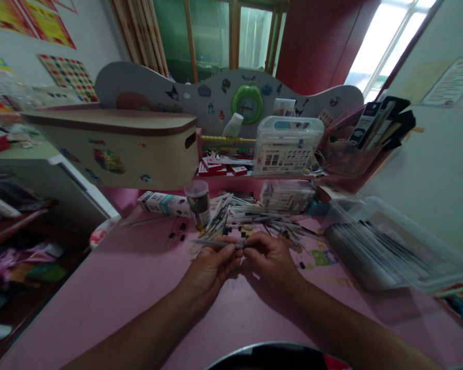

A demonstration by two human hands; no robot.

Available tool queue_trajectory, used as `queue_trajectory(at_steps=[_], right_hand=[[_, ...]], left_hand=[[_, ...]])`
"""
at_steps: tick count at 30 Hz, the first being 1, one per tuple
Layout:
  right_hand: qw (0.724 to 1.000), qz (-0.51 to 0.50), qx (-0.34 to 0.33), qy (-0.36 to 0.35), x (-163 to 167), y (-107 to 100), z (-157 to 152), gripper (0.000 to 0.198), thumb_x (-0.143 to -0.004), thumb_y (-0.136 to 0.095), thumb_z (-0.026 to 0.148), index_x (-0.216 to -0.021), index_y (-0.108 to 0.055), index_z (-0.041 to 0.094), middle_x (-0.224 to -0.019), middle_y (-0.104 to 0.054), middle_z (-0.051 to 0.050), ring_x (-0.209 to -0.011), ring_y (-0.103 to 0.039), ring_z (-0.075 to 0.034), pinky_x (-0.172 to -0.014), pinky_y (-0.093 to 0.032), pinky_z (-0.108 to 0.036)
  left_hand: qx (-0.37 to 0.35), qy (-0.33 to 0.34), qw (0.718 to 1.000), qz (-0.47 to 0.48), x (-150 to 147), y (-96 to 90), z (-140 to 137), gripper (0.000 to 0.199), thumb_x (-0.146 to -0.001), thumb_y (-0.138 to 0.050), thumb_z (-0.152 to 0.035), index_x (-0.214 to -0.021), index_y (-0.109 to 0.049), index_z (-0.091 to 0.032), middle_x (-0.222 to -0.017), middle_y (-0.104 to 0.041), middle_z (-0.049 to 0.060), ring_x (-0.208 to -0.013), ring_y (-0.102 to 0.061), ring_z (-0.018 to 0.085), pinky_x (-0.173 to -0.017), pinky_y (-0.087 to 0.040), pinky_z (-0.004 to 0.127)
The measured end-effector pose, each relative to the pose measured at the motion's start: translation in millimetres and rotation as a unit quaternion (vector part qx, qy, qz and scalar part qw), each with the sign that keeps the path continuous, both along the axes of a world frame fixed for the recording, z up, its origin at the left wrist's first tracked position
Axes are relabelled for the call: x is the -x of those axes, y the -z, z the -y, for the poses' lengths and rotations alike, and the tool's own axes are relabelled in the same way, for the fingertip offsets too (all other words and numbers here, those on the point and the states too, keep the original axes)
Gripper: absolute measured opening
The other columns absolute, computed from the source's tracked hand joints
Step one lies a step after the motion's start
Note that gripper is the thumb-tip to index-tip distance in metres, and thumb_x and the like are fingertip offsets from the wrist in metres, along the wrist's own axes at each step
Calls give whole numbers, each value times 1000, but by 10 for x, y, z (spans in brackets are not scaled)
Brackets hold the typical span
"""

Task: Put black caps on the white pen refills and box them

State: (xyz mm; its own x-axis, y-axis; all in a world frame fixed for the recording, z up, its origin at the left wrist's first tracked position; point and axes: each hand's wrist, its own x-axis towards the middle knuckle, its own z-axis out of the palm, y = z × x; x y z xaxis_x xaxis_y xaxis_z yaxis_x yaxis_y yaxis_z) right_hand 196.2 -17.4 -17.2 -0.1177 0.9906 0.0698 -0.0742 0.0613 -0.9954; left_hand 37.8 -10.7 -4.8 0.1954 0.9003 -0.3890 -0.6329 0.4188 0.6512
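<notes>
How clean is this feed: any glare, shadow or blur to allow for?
Head view: window at upper right blown out to white; head view: soft shadow on the desk below the right hand; head view: shelf at the left edge blurred, pen in the left hand short of fine detail.

From here I can't see the right end of the slim pen [212, 243]; the right hand [272, 255] covers it. My bottom edge crops a dark round object [270, 358], and the clear case's [289, 146] small print defeats me.
</notes>
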Motion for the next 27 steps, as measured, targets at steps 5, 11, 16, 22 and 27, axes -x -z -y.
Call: queue_trajectory(at_steps=[5,11,16,22,27], right_hand=[[1000,-2,4,-10,-11,-30,-20,5,-77,-69,22,-82,-67,21,-79,-65,-2,-71,-60,-16,-62,-48,-28],[997,76,-16,16,-9,-107,0,22,-89,-60,31,-71,-61,19,-66,-55,1,-61,-49,-12,-54,-37,-24],[997,70,-3,-19,20,-155,37,15,-90,-60,29,-79,-62,19,-68,-56,2,-61,-49,-12,-55,-39,-23],[989,119,-75,-41,-35,-158,50,8,-81,-60,15,-86,-63,21,-83,-62,-1,-74,-56,-14,-64,-44,-25],[996,79,-47,1,-27,-149,15,8,-79,-59,17,-84,-62,22,-81,-59,0,-69,-53,-13,-57,-41,-23]], left_hand=[[-6,1,1000,4,10,34,-4,17,-84,-63,4,-84,-72,-11,-72,-75,6,-64,-73,13,-59,-62,20],[-5,7,1000,-2,4,67,-3,17,-81,-66,4,-83,-72,-12,-77,-77,7,-68,-74,15,-61,-62,21],[-12,9,1000,-11,9,79,-5,16,-76,-71,2,-84,-72,-11,-77,-77,7,-66,-74,14,-63,-62,21],[-13,32,999,-34,23,75,8,18,-75,-77,-8,-91,-69,-14,-73,-76,6,-60,-72,16,-52,-57,21],[-11,-40,998,-54,48,-1,-47,11,-85,-66,-5,-92,-67,-14,-70,-73,5,-63,-72,13,-57,-59,19]])
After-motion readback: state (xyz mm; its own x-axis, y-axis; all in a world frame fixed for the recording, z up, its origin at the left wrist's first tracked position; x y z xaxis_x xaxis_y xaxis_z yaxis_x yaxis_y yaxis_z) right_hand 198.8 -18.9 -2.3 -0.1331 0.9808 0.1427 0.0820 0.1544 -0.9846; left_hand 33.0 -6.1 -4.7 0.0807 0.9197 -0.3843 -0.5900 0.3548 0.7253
